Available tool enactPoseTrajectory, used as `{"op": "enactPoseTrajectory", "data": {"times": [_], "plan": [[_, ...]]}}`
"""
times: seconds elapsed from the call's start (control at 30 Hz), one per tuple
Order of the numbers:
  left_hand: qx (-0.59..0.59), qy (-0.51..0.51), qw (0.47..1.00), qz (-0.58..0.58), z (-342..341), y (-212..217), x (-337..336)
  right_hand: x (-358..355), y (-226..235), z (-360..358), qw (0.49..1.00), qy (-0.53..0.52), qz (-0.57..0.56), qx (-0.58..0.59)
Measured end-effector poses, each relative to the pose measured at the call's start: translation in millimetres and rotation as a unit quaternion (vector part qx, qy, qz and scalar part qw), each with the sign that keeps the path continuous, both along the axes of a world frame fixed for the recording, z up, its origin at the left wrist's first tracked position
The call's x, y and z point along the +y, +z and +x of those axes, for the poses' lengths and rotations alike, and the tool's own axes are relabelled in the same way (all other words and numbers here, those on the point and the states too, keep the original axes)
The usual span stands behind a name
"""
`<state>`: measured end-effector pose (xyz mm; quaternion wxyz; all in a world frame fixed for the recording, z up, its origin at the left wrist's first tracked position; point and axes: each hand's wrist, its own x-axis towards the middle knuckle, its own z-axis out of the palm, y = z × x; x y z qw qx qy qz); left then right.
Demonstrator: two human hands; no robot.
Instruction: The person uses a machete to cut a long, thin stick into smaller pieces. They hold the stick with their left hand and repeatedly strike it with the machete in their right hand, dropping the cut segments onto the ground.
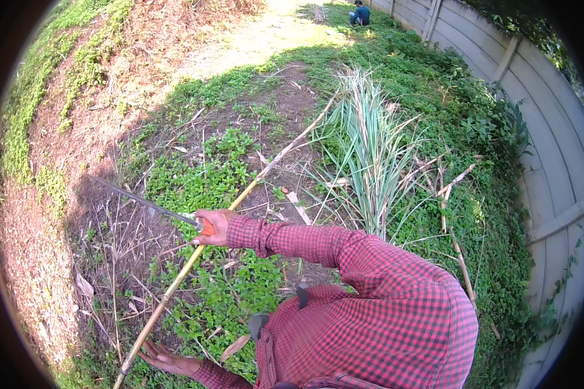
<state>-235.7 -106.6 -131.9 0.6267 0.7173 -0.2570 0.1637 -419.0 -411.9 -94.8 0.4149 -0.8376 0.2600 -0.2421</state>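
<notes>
A long yellow bamboo pole slants from the lower left up to the leaf bundle. My right hand is closed around the orange handle of a long, narrow blade, which points left. Teeth on it cannot be made out. That hand overlaps the pole's middle; whether it touches the pole I cannot tell. At the lower left, my left hand is open beside the pole's near end, fingers stretched toward it. Both arms wear red and black checked sleeves.
A bundle of long green leaves lies right of the pole's far end. A dry branched stick lies farther right. Low green plants and dry litter cover the ground. A grey slatted wall bounds the right side. Another person crouches far off.
</notes>
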Motion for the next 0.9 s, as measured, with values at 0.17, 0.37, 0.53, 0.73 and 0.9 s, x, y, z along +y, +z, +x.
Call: {"op": "enactPoseTrajectory", "data": {"times": [0.17, 0.37, 0.53, 0.73, 0.9], "plan": [[0.217, -0.217, 0.921, -0.242, -94.5, 82.7, -114.5, 48.6, 43.5, 25.0, 0.999, 0.004, -0.006, -0.054], [0.122, -0.209, 0.934, -0.262, -43.1, 102.8, -133.3, 43.8, 49.1, 31.1, 0.973, 0.017, -0.138, -0.186], [0.102, -0.274, 0.887, -0.357, 0.8, 109.2, -143.4, 35.9, 18.5, -49.1, 0.996, -0.046, -0.066, 0.046], [0.11, -0.314, 0.836, -0.436, 29.7, 109.5, -166.1, 50.8, -1.5, -63.0, 0.981, -0.131, -0.06, 0.131], [0.119, -0.326, 0.826, -0.444, 52.6, 124.0, -173.5, 48.9, 5.4, -57.2, 0.966, -0.155, -0.057, 0.201]]}}
